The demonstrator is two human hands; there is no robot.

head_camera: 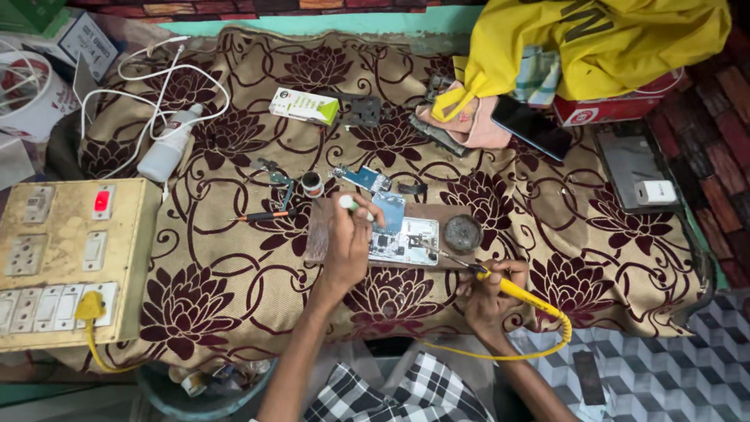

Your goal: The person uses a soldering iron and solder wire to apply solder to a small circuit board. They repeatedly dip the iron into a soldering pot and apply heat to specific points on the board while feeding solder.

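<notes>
At upper right we see a yellow bag (617, 39) and dark phone (531, 126); at left, a switchboard (66, 262) and white bottle (168, 148).

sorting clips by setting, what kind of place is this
Likely a small phone-repair bench: an opened phone, a yellow soldering iron in the right hand, and a switchboard.

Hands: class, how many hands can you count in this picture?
2. The left hand is over the open phone; the right hand grips the yellow soldering iron beside it.
</notes>
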